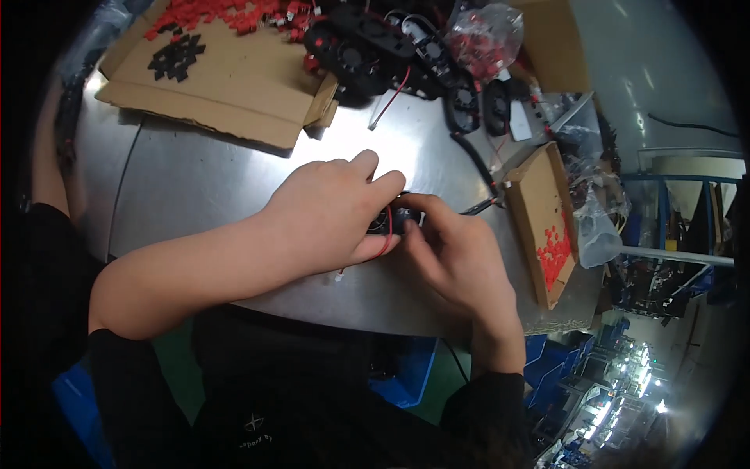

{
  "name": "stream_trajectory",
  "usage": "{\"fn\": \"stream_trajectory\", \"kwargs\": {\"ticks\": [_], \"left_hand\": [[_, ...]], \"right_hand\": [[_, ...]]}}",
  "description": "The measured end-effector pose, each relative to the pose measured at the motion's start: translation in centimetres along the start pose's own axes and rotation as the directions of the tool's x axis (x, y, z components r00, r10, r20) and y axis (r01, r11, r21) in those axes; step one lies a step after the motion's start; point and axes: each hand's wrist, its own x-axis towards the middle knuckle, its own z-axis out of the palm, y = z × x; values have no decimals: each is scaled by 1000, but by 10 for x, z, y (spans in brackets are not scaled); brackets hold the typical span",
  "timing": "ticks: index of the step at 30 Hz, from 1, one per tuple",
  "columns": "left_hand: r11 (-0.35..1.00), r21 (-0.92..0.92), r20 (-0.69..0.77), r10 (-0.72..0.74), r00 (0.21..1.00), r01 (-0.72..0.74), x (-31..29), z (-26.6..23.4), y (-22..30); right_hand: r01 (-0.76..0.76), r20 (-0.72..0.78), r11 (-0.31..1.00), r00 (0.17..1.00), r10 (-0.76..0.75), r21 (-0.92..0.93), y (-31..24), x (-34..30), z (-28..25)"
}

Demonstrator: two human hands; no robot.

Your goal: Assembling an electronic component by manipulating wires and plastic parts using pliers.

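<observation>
Above the metal table (pixel 234 187), both hands are closed on one small black plastic part (pixel 404 221), mostly covered by the fingers. Its round dark face shows between them. A thin red wire (pixel 390 228) loops from the part over my left fingers, and a small white connector (pixel 339 276) hangs below that hand. My left hand (pixel 328 199) grips the part from the left, its back facing up. From the right, my right hand (pixel 465 250) pinches it between thumb and fingers.
A cardboard tray (pixel 226 121) at the far left holds red and black pieces. Several black oval housings (pixel 355 59) with wires lie piled behind my hands, beside a clear bag (pixel 488 35). Another cardboard tray (pixel 531 195) with red bits stands right. Another person's arm (pixel 48 148) is at left.
</observation>
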Motion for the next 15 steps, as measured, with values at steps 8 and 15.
{"fn": "stream_trajectory", "kwargs": {"ticks": [8,15], "left_hand": [[1000,-13,11,-1,1000,1,-2,0,1],[999,-30,-19,30,999,-31,-2,3,-4]], "right_hand": [[204,177,969,968,-177,-142,57,7,-65],[131,-36,959,989,-144,-253,99,18,-33]]}}
